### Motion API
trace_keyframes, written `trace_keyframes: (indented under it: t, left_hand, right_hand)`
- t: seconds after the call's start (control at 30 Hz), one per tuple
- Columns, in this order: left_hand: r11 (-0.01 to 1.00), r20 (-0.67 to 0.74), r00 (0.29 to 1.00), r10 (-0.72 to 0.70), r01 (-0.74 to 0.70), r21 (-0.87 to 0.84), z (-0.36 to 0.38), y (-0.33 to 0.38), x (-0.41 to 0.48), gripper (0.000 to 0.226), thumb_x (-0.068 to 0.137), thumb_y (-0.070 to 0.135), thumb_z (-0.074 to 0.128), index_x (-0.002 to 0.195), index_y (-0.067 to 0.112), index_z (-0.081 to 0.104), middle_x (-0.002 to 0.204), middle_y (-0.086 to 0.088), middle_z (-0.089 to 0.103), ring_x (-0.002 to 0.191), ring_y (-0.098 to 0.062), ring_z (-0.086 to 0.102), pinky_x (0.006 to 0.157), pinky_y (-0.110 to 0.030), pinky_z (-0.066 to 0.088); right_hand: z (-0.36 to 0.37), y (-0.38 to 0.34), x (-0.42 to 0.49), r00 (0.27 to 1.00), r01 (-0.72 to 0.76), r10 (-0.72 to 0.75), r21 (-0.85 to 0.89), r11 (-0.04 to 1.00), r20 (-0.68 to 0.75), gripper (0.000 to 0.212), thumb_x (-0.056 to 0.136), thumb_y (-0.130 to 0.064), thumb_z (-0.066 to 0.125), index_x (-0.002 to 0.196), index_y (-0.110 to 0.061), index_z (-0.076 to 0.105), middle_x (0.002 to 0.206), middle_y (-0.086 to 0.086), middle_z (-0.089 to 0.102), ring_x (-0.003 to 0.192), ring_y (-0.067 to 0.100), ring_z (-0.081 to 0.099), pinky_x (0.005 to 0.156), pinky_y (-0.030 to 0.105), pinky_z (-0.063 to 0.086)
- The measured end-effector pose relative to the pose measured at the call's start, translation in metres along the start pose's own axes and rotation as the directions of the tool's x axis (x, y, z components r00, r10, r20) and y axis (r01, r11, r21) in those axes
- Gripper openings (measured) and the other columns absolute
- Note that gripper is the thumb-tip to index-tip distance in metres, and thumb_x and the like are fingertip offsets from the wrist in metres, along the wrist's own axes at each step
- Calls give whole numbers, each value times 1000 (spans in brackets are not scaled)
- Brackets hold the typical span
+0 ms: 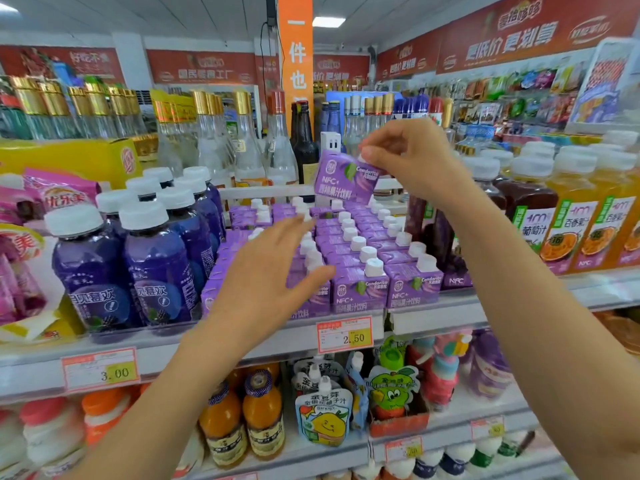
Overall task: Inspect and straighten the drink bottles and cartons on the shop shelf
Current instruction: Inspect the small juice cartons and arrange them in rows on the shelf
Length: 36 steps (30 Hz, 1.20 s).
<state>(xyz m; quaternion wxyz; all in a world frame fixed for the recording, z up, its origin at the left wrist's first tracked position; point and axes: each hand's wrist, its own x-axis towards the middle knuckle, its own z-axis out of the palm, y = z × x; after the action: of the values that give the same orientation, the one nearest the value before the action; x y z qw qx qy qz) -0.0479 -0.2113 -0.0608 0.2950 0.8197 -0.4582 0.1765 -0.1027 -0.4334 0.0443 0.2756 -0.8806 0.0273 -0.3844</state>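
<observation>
In the head view, a held carton (346,178) of purple juice is pinched at its capped top corner by the right grip (412,161), thumb and fingers curled round it, so that the cap itself is hidden. The carton hangs just below and to the left of that grip, clear of the shelf (242,337), tilted with its long axis sloping down and leftward and its printed face turned to the camera. Directly beneath it stands the block of cartons (360,247), packed in rows with white caps up. The left grip (270,271) is spread flat, fingers straight and holding nothing, over the left columns of that block; whether the caps are touched cannot be told. The back rows are judged nearer the right grip, the front rows nearer the left. A return is judged to need the carton turned upright and lowered straight down, though no free slot can be made out.
</observation>
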Motion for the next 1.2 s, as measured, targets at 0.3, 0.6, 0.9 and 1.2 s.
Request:
trace_keyframes:
  t: [0.3,0.6,0.9,1.2]
  left_hand:
    - [904,-52,981,186,-150,401,24,-27,-5,63,95,60,33,130,18,65,126,-1,68,109,-19,68,96,-44,51]
    - [888,-59,979,193,-149,436,29,-32,-4,66,96,60,31,133,17,62,130,-3,66,113,-18,66,101,-47,47]
    - [889,-83,975,204,-149,433,30,-34,-4,64,94,61,35,132,18,64,128,-1,67,111,-17,67,98,-45,50]
    - [895,-101,976,193,-133,426,29,-31,-4,63,94,61,35,130,18,64,124,1,69,108,-15,67,99,-42,50]
  right_hand:
    - [81,47,75,988,-133,149,-256,958,47,14,93,-9,64,102,-7,75,105,9,73,94,18,66,87,28,51]
    - [94,71,85,938,-162,255,-352,922,235,15,90,-8,68,104,-5,74,110,8,71,101,21,65,93,33,52]
    - [101,80,86,833,-119,358,-496,860,421,13,91,-6,63,91,-8,76,108,7,73,75,21,67,70,26,59]
    - [124,85,104,799,-173,452,-568,805,397,30,89,-23,71,110,-1,68,106,15,71,88,29,70,85,42,59]
